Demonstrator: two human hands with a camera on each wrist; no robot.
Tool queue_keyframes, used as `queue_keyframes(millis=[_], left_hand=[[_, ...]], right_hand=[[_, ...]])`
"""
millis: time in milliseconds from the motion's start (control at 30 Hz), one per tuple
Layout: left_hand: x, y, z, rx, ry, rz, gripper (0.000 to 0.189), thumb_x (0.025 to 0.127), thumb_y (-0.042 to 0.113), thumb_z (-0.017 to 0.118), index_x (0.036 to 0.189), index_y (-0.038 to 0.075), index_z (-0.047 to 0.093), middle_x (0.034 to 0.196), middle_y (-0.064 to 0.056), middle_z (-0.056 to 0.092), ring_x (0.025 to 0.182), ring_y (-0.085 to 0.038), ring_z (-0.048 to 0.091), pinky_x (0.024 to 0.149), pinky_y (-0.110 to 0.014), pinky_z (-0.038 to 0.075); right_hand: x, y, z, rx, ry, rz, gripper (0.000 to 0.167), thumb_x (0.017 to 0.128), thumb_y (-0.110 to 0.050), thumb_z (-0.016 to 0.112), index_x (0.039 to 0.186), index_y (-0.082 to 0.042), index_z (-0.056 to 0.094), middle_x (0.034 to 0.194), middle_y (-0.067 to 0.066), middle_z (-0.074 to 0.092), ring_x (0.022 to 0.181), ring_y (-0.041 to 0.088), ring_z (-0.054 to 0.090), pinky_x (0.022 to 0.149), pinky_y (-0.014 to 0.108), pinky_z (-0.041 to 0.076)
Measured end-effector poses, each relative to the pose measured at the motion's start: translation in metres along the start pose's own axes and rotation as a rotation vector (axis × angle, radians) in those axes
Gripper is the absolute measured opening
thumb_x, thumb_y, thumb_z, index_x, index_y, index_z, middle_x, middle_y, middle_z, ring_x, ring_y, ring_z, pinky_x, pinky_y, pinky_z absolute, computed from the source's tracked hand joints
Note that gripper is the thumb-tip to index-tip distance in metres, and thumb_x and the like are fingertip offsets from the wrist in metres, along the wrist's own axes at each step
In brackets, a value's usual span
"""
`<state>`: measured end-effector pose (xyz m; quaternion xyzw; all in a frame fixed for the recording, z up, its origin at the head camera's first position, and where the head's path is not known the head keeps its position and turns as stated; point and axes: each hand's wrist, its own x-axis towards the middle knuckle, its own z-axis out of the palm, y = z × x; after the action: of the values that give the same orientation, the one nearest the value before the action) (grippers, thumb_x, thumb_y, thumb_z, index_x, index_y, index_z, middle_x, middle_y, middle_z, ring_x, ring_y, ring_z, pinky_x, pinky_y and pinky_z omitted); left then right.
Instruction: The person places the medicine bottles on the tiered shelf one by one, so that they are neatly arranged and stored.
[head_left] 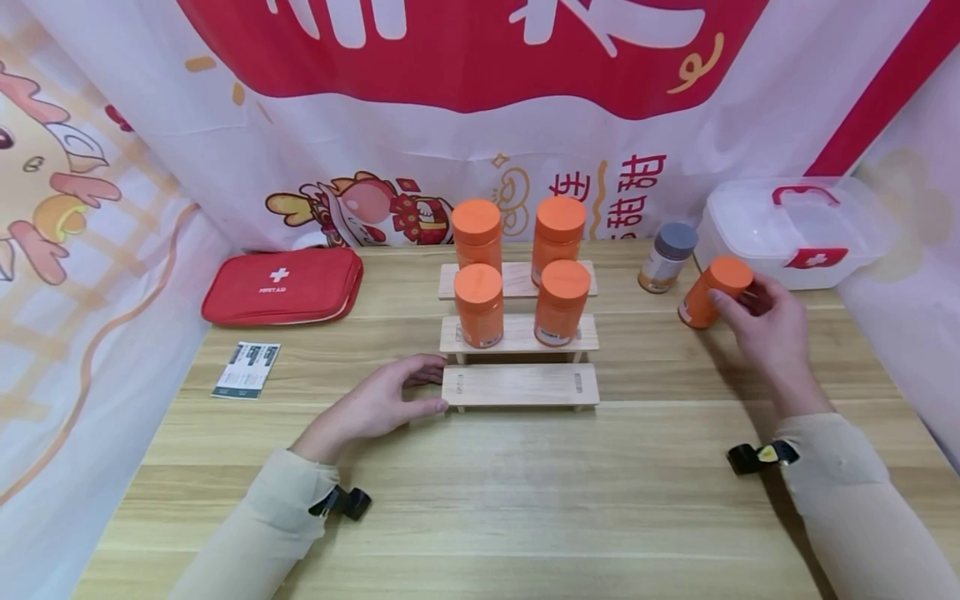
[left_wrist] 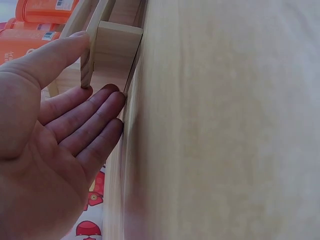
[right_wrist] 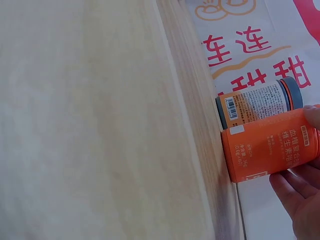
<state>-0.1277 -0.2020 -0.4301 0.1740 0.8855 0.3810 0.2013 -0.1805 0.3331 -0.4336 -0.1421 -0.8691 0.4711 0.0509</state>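
My right hand (head_left: 772, 329) grips an orange supplement bottle (head_left: 701, 304) near its orange cap, fingers behind and thumb on the near side. The bottle tilts slightly, its base close to the table; the right wrist view shows its printed label. Behind it stands a grey-capped bottle (head_left: 663, 260). At the left end of the lowest tier of a wooden stepped stand (head_left: 521, 385), my left hand (head_left: 382, 398) pinches the board end between thumb and index finger; its other fingers extend beside the leg. Several orange bottles (head_left: 480, 308) stand in two columns on the upper tiers.
A red first-aid pouch (head_left: 281, 287) lies at the back left, with a small printed card (head_left: 247, 370) in front of it. At the back right stands a clear white box (head_left: 787, 233) with a red handle. Printed cloth (head_left: 420, 133) hangs behind the wooden table (head_left: 525, 500).
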Motion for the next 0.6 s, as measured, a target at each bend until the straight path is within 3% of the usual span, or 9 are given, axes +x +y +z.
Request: queue_keyframes(millis=[200, 367, 467, 600], left_hand=[[0.001, 0.000, 0.001, 0.003, 0.010, 0.017, 0.065, 0.099, 0.031, 0.081, 0.155, 0.010, 0.056, 0.149, -0.008, 0.067, 0.140, -0.031, 0.062, 0.124, -0.056, 0.045], [0.000, 0.001, 0.001, 0.012, 0.012, 0.015, 0.065, 0.099, 0.032, 0.081, 0.155, 0.011, 0.056, 0.150, -0.009, 0.066, 0.142, -0.031, 0.061, 0.125, -0.057, 0.044], [0.000, 0.000, 0.001, 0.014, 0.016, 0.016, 0.065, 0.099, 0.032, 0.081, 0.155, 0.010, 0.056, 0.152, -0.010, 0.065, 0.143, -0.032, 0.060, 0.125, -0.057, 0.043], [0.000, -0.001, 0.002, 0.012, 0.023, 0.015, 0.064, 0.098, 0.031, 0.082, 0.154, 0.010, 0.057, 0.154, -0.011, 0.064, 0.145, -0.033, 0.059, 0.126, -0.057, 0.043]], right_hand=[[-0.004, -0.003, -0.001, 0.016, -0.009, 0.029, 0.081, 0.101, -0.057, 0.067, 0.169, -0.025, 0.037, 0.172, 0.008, 0.045, 0.154, 0.027, 0.048, 0.125, 0.030, 0.046], [-0.010, -0.003, -0.002, 0.006, 0.017, -0.026, 0.078, 0.101, -0.052, 0.071, 0.166, -0.019, 0.043, 0.165, 0.013, 0.053, 0.136, 0.012, 0.057, 0.108, 0.008, 0.049], [-0.014, -0.003, -0.003, 0.006, 0.023, -0.069, 0.076, 0.102, -0.049, 0.072, 0.164, -0.015, 0.046, 0.161, 0.016, 0.055, 0.126, 0.002, 0.056, 0.097, 0.000, 0.048], [-0.018, -0.006, -0.004, -0.012, 0.010, -0.076, 0.077, 0.102, -0.051, 0.071, 0.165, -0.016, 0.044, 0.162, 0.016, 0.054, 0.130, 0.008, 0.056, 0.099, 0.000, 0.048]])
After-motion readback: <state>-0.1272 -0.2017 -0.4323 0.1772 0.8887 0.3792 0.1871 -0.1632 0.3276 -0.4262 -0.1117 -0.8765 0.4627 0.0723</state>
